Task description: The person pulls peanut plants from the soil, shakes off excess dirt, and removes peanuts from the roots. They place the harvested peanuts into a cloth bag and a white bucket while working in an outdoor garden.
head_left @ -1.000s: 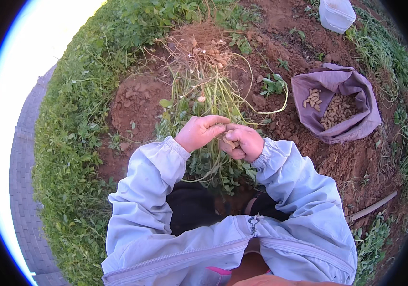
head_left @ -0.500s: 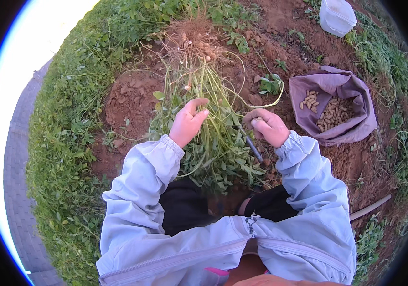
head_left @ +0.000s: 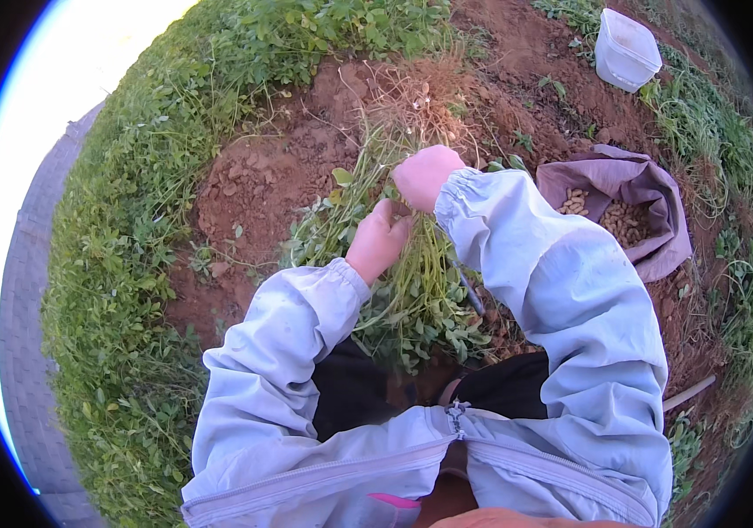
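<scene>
A bunch of pulled-up peanut plants [head_left: 425, 273] lies in front of me, leaves toward my legs. Their root tangle [head_left: 420, 101], dotted with a few pods, points away. My left hand [head_left: 379, 242] is closed around stems in the middle of the bunch, thumb on top. Just beyond it and to the right, my right hand [head_left: 429, 179] is curled over the stems near the roots. Its fingers bend under out of sight, so I cannot tell what it holds.
At the right stands a purplish cloth sack [head_left: 662, 198], rolled open, with picked peanuts [head_left: 625, 222] inside. A white plastic tub [head_left: 627, 51] sits farther off. A dark rod-like handle [head_left: 471, 292] lies beside the plants. Green plants [head_left: 121, 282] grow along the left.
My right hand has moved left and away from me, over the stems. My left hand has shifted right and closer to me. The root end of the bunch has swung right.
</scene>
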Tool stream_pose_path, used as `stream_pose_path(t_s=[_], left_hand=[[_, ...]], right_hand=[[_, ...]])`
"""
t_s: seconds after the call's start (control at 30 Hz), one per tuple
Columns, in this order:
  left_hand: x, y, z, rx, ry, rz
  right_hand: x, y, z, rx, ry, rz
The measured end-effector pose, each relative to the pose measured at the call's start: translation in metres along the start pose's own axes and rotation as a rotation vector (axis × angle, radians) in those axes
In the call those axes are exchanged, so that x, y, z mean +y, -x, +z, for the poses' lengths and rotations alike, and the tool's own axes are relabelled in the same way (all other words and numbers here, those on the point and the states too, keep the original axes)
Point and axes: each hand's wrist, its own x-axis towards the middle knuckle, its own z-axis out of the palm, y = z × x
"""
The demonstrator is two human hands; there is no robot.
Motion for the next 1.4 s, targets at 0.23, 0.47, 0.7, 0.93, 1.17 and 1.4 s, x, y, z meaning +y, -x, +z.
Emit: stream_pose_path(t_s=[0.23, 0.47, 0.7, 0.93, 1.17, 1.4], left_hand=[[0.012, -0.01, -0.061, 0.005, 0.265, -0.125], [0.025, -0.042, -0.053, -0.357, 0.524, -0.167], [0.05, -0.05, -0.013, -0.176, 0.532, -0.23], [0.017, -0.061, -0.042, 0.024, 0.619, -0.06], [0.004, -0.062, -0.061, 0.088, 0.622, -0.157], [0.003, -0.063, -0.059, 0.204, 0.655, -0.144]], right_hand=[[-0.015, 0.047, 0.003, 0.283, -1.063, -0.076], [-0.08, 0.062, 0.026, 0.159, -1.909, -0.264], [-0.088, 0.091, 0.025, 0.018, -2.101, -0.277], [-0.045, 0.12, 0.023, 0.251, -2.735, -0.511], [-0.015, 0.11, 0.063, 0.228, -2.898, -0.176], [-0.025, 0.126, 0.071, 0.049, -2.313, -0.013]])
